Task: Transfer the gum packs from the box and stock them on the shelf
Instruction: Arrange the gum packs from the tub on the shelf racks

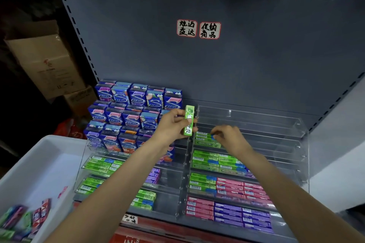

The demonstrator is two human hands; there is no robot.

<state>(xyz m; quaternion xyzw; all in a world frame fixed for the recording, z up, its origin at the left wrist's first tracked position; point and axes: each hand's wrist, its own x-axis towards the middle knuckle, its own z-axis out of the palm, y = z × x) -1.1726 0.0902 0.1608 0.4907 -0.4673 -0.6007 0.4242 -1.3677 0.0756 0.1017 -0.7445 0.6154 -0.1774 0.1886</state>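
While the left hand [173,124] pinches a slim green gum stick pack [189,120] upright, the right hand [227,134], fingertips on the stocked green packs [207,140], should square them, then lay it flat alongside.

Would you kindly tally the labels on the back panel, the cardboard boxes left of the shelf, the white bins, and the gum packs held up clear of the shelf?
Red-bordered handwritten paper labels: 2
Brown cardboard boxes: 2
White plastic bin: 1
Slim green gum pack, in the left hand: 1
Total: 6
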